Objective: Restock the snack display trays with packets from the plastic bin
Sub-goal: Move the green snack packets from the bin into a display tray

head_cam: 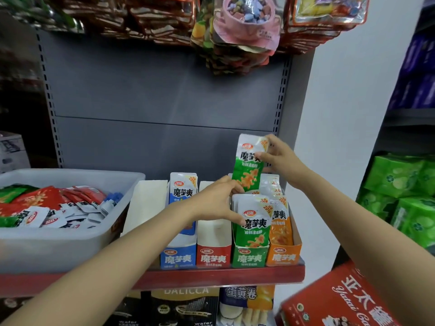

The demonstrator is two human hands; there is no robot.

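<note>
Green packet (248,164) is held upright above the green tray (250,256), pinched at its top edge by the right hand (281,158). Its lower edge is touched by the left hand (215,203), fingers curled, thumb pressed on the front packet already in the tray. Pkt is judged light, thin, floppy, w/ slick foil; best taken by the sealed top & steadied low while it's slid behind the others. More pkts lie in the bin (70,236) on the shelf (211,275), left of the trays.
</note>
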